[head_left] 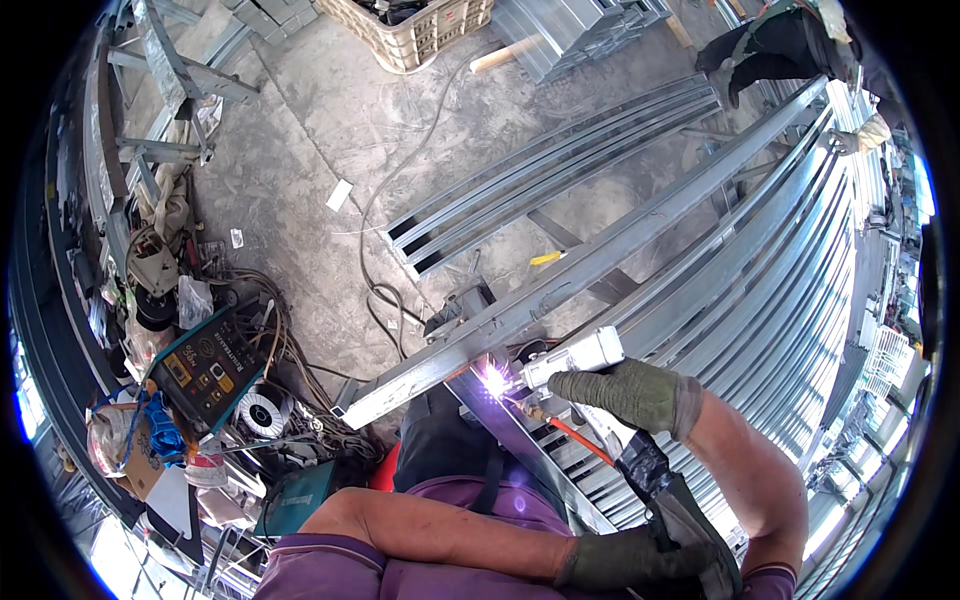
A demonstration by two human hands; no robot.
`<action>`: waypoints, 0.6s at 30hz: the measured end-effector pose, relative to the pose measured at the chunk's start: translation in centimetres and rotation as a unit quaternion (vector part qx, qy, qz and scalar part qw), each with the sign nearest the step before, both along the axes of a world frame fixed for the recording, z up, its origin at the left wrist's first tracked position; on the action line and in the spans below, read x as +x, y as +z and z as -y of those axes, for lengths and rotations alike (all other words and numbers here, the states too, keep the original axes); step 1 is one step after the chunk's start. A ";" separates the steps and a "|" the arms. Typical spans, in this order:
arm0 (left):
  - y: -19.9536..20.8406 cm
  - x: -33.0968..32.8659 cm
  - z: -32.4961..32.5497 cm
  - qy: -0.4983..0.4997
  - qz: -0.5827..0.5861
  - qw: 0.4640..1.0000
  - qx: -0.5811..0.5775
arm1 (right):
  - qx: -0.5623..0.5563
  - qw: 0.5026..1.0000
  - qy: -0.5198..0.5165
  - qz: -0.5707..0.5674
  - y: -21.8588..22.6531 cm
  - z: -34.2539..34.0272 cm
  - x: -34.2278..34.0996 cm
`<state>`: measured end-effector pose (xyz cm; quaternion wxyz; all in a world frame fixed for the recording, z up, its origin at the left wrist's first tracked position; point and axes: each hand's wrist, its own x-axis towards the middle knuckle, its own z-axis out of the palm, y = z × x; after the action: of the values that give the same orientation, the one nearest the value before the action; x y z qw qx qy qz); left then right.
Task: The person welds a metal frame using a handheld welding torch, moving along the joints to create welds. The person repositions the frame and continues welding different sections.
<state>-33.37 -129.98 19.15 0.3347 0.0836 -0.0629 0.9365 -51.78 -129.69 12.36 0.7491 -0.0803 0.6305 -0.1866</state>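
My right hand (635,392), in a green knit glove, is closed around a white welding gun (590,355). A thin orange tube (582,440) runs beside the gun to a brass-coloured tip. Bright violet-white light and sparks flare at its nozzle, against a long galvanized steel tube (560,290) lying diagonally. My left forearm crosses in front of my body. The left hand (640,556), gloved likewise, is closed around the dark cable (692,512) behind the gun's black-taped section. Its fingertips are partly hidden.
Many parallel steel profiles (770,290) fill the right side. A shorter bundle (560,170) lies beyond the tube. At left stand a teal wire feeder (205,370), a wire spool (262,412) and tangled cables. A crate (410,35) is at the back; a co-worker's gloved hand (868,135) rests far right.
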 end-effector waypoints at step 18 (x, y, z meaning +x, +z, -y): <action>0.0 0.2 -0.7 -0.015 -0.013 1.000 -0.006 | 0.019 0.998 -0.059 -0.029 2.4 0.2 -1.0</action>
<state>-33.16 -129.25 19.11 0.3501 0.0926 -0.0547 0.9305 -52.80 -129.89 14.79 0.7193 -0.0342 0.6593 -0.2163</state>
